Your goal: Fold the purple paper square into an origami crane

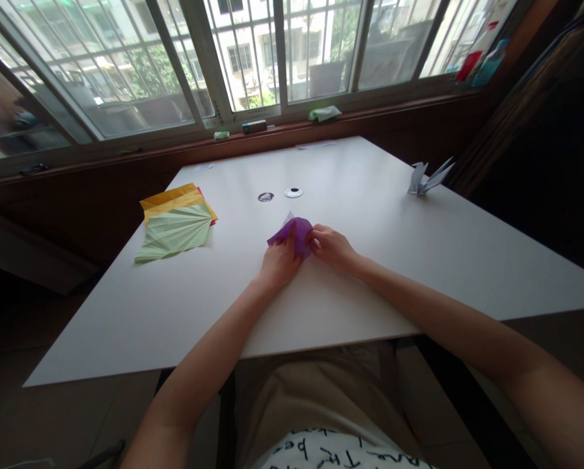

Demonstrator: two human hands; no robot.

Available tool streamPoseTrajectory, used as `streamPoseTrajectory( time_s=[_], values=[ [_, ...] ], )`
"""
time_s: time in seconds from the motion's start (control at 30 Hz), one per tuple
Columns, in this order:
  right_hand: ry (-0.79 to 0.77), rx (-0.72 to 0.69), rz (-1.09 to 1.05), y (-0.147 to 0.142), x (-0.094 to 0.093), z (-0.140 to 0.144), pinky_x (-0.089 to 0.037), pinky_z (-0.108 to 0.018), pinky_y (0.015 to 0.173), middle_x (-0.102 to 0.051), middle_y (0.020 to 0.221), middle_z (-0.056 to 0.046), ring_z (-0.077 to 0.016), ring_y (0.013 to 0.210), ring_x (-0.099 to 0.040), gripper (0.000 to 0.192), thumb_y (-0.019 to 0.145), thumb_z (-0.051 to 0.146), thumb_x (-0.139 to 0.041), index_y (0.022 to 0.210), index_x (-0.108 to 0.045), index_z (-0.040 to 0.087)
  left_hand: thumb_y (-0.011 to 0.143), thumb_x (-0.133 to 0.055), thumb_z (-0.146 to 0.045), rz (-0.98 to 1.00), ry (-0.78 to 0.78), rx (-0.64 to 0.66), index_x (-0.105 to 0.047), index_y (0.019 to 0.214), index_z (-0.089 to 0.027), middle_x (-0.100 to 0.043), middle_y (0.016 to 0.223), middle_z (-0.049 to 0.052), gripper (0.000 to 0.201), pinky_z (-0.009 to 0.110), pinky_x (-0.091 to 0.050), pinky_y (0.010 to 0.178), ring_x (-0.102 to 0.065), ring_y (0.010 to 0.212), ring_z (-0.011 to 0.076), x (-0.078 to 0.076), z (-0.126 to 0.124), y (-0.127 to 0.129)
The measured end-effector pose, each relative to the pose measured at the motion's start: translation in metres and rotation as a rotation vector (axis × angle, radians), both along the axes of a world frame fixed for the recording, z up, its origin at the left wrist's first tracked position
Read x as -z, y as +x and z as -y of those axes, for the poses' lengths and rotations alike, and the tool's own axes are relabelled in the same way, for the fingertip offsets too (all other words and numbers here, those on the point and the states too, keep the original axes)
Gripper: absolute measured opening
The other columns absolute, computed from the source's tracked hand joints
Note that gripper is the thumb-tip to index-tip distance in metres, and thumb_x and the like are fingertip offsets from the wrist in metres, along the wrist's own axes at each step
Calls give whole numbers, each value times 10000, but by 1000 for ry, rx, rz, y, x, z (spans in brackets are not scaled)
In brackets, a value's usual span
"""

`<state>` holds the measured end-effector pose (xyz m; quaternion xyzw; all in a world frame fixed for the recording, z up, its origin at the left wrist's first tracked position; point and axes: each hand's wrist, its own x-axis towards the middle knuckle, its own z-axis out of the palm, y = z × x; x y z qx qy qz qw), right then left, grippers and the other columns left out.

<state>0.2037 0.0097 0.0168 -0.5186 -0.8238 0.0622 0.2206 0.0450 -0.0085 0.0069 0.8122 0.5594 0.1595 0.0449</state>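
Note:
A sheet of purple origami paper (301,236), partly folded, lies on the white table in front of me. A pale corner shows at its top. My left hand (282,256) rests on the paper's left part, index finger stretched forward and the other fingers apart, pressing it down. At the right edge my right hand (331,246) pinches the paper between thumb and fingers, where it curves up. My fingers hide part of the sheet, so I cannot tell its full folded shape.
Creased green paper (174,231) lies over orange paper (167,197) on the left. Two round discs, a dark-patterned one (265,197) and a white one (293,193), sit beyond my hands. A grey folded paper crane (426,179) stands near the right edge. Small items line the windowsill (292,120).

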Motion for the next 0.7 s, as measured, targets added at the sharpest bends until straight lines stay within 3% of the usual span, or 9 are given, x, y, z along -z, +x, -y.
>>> streamPoseTrajectory(
  time_s=[0.7],
  values=[
    [-20, -39, -3, -1, 0, 1, -406, -250, 726, -612, 972, -66, -173, 917, -537, 230, 777, 130, -445, 913, -623, 184, 820, -447, -286, -8, 49, 15, -179, 1383, -98, -586, 1135, 145, 651, 359, -428, 866, -528, 1069, 257, 3, 0, 0]
  ],
)
